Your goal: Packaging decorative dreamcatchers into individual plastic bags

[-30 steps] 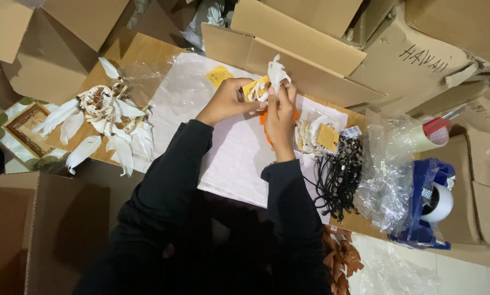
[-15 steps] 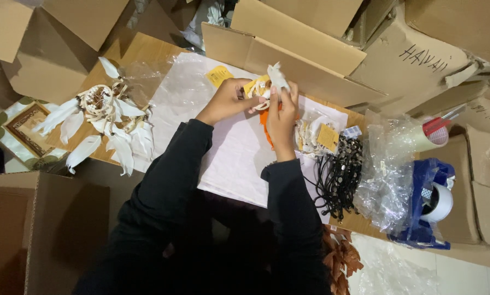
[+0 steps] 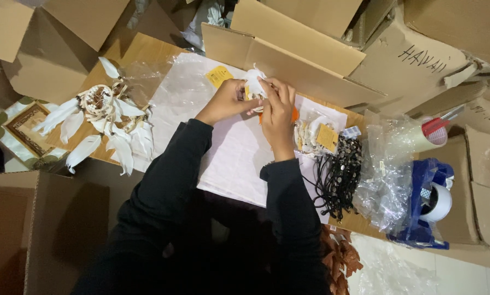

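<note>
Both hands, left hand (image 3: 226,101) and right hand (image 3: 277,109), pinch a small white feathered ornament (image 3: 254,83) at upper centre over the white sheet (image 3: 228,158); loose grip could crush feathers; nearby black cords (image 3: 338,175) may snag.

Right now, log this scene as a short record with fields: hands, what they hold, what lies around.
left hand: pinches a small white feathered ornament
right hand: grips the same ornament from the other side
surface: white sheet on cardboard
left of hands: white feather dreamcatchers
right of hands: black cords, clear bags, blue tape dispenser
around: open cardboard boxes
</note>
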